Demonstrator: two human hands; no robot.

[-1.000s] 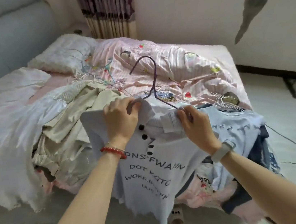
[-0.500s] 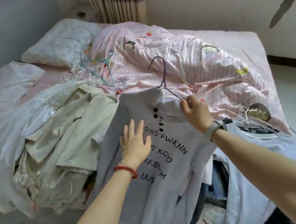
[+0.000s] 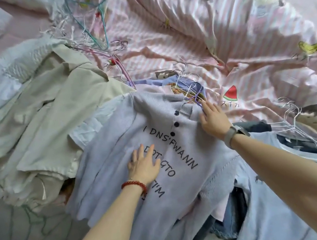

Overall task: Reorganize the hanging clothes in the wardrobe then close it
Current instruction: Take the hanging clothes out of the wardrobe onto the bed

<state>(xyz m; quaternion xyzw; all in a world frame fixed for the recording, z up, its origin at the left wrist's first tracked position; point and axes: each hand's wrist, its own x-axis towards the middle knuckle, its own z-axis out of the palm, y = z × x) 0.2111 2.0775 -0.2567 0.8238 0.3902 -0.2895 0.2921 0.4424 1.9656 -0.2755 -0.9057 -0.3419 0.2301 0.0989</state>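
Smoothing a lilac lettered sweater (image 3: 119, 165) on the bed's clothes pile.
Left hand (image 3: 144, 166) is lying flat at 6 o'clock, fingers straight and spread; right hand (image 3: 213, 119) is pressing open fingers at 3 o'clock beside the purple hanger (image 3: 197, 94).

Matt knit sweater (image 3: 116, 145), wire hangers (image 3: 293, 122)
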